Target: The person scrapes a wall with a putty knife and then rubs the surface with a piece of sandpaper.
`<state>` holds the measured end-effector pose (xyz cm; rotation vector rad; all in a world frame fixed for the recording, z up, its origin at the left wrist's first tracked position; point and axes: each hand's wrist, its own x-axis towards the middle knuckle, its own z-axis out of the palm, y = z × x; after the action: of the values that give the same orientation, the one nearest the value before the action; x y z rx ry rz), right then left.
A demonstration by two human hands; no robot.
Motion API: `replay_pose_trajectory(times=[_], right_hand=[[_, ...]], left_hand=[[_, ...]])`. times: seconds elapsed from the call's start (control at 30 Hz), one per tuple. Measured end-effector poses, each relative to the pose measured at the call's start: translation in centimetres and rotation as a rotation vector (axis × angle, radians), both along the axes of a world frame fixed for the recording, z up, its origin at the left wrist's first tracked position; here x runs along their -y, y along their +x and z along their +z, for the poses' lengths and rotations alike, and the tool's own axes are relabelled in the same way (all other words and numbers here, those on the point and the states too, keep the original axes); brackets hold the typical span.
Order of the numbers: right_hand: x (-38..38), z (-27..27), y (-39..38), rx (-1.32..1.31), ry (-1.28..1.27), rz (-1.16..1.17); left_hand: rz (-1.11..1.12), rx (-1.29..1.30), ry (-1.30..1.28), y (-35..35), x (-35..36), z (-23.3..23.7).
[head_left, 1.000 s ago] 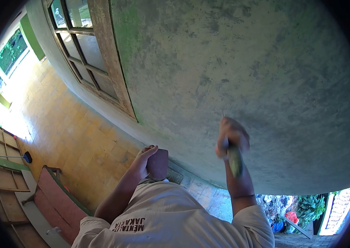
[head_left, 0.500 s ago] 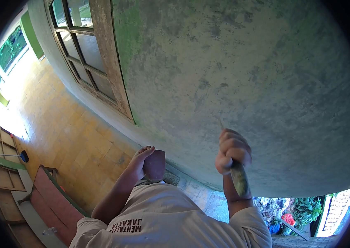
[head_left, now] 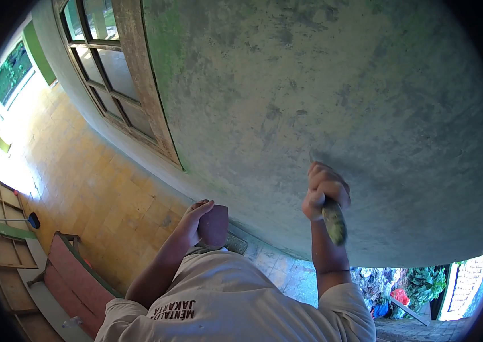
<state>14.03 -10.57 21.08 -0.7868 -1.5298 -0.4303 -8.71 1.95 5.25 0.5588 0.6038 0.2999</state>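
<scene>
My right hand (head_left: pixel 327 191) is wrapped round a tool with a mottled greenish handle (head_left: pixel 334 225). Its thin blade end points up at the grey-green wall (head_left: pixel 264 108), and a shadow falls beside it; whether it touches the wall I cannot tell. Lower and to the left, my left hand (head_left: pixel 198 214) grips a flat reddish-brown plate with rounded corners (head_left: pixel 214 227), held close to the white shirt (head_left: pixel 224 290). The thumb lies on the plate's edge.
A wooden-framed window (head_left: pixel 107 68) is at the upper left. Yellow floor tiles (head_left: pixel 93 182) run below it. A pink bench (head_left: pixel 76 279) stands at lower left, with a blue broom head (head_left: pixel 34 220) beyond. Plants (head_left: pixel 426 285) and a red item (head_left: pixel 400 296) show at lower right.
My right hand has shifted slightly right, and the handle's lower end has swung upward. My left hand holds the plate in nearly the same spot. The view has tilted slightly.
</scene>
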Motion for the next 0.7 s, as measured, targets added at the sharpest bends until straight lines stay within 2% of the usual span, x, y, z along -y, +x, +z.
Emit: replay_pose_trajectory(times=[0.03, 0.1, 0.17, 0.23, 0.3, 0.43, 0.47, 0.6, 0.67, 0.7], right_hand=[[0.2, 0.1, -0.5, 0.020, 0.026, 0.061], [1.0, 0.8, -2.1, -0.013, 0.005, 0.027], [1.3, 1.3, -2.4, 0.068, 0.008, 0.055], [0.3, -0.2, -0.3, 0.053, 0.009, -0.036], [-0.2, -0.2, 0.5, -0.064, -0.094, 0.039], [1.2, 1.5, -1.9, 0.115, 0.012, 0.123], [0.8, 1.2, -1.5, 0.079, 0.026, 0.005], [0.2, 0.0, 0.1, 0.024, -0.042, -0.017], [1.4, 1.0, -1.2, 0.101, 0.015, 0.139], [1.3, 0.9, -1.0, 0.097, 0.013, 0.141]], left_hand=[[-0.022, -0.002, 0.004, -0.2, 0.0, -0.1], [-0.035, 0.000, 0.010, -0.3, -0.2, 0.0], [-0.036, 0.007, 0.027, -0.3, 0.0, 0.1], [-0.028, -0.019, 0.018, -0.2, 0.2, 0.6], [-0.004, -0.033, 0.008, 0.1, 0.2, 0.7], [-0.005, -0.010, 0.029, -0.4, 0.0, -0.1], [-0.008, -0.005, 0.034, -0.4, -0.1, -0.2], [0.027, -0.043, 0.025, 0.0, 0.2, 0.6], [0.003, -0.028, 0.040, 0.0, 0.2, 0.5], [0.005, -0.033, 0.038, 0.1, 0.3, 0.6]])
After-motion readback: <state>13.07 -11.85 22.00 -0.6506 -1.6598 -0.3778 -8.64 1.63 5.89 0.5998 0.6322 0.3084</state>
